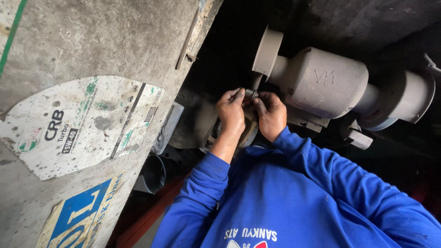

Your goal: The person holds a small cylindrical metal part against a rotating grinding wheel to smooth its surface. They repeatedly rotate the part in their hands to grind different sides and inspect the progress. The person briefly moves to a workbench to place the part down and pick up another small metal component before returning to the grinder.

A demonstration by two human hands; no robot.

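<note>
Blue cloth fills the bottom of the view: the person's blue work jacket [294, 206], with white lettering and a red-and-white mark at its lower edge, both sleeves running up toward twelve o'clock. At the middle, the left hand [231, 111] and the right hand [272, 115] meet, thumbs and fingertips pinched together on a small dark metal piece [251, 93] held between them, right against the edge of the grey grinding wheel [267, 50]. Both grips are narrow and closed on that piece; what it is exactly I cannot tell.

From one to three o'clock sits the dusty grey bench grinder [328, 82], its rounded motor body marked with scratched strokes and a second wheel housing [409, 96] at the far right end.

Toward nine o'clock stands a grimy grey metal panel [115, 41], streaked and stained. A worn white label with a rounded outline [82, 124], printed in black with green smears, is stuck across it. At seven o'clock is a blue and yellow rectangular label [78, 220] with large pale letters, peeling at the edges. Along the panel's top left corner runs a green stripe [11, 34].

At six to seven o'clock, beside the left sleeve, sits a dark round container [154, 173]; its inside is in shadow and I cannot tell what it holds. An orange-red bar [147, 218] slants below it.
</note>
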